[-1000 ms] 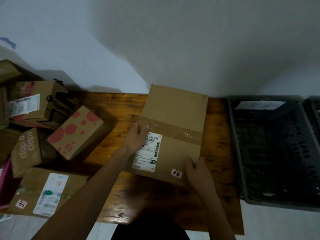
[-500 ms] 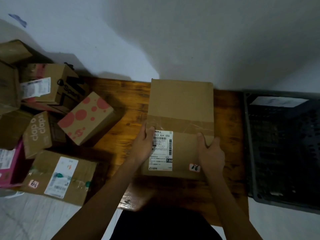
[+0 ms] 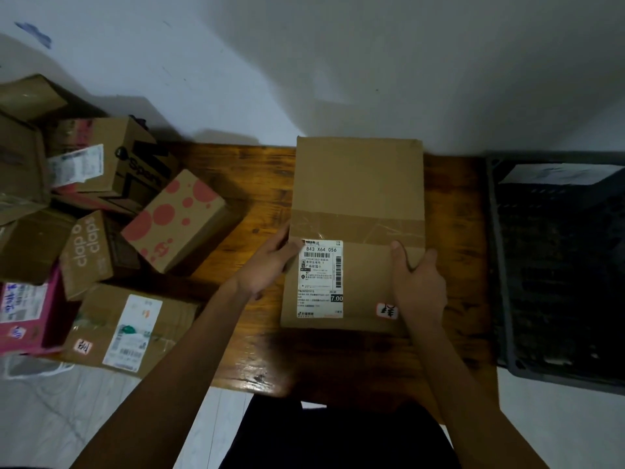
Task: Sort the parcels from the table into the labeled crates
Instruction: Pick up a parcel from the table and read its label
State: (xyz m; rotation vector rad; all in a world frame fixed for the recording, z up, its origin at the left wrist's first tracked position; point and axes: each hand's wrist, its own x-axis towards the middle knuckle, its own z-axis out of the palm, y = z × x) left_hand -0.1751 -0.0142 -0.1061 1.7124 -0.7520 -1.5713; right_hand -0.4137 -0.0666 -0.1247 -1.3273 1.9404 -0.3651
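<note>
A dark wooden bench (image 3: 243, 198) stands against a pale wall (image 3: 338, 62), with a black crate (image 3: 554, 265) at its right end. A large cardboard parcel (image 3: 358, 184) lies flat mid-bench. The left hand (image 3: 267, 265) grips its left edge; the right hand (image 3: 419, 286) clasps its right edge, thumb on top.

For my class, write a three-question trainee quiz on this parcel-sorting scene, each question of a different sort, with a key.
1. True or false: both hands grip the plain brown parcel on the wooden table.
2. The dark crate lies to the parcel's: A) left B) right C) front.
3. Fill in: the big number printed white on black on the shipping label is ____.

Key: 1 true: left hand at its left edge, right hand at its right. 2 B. 3 7.00.
</note>
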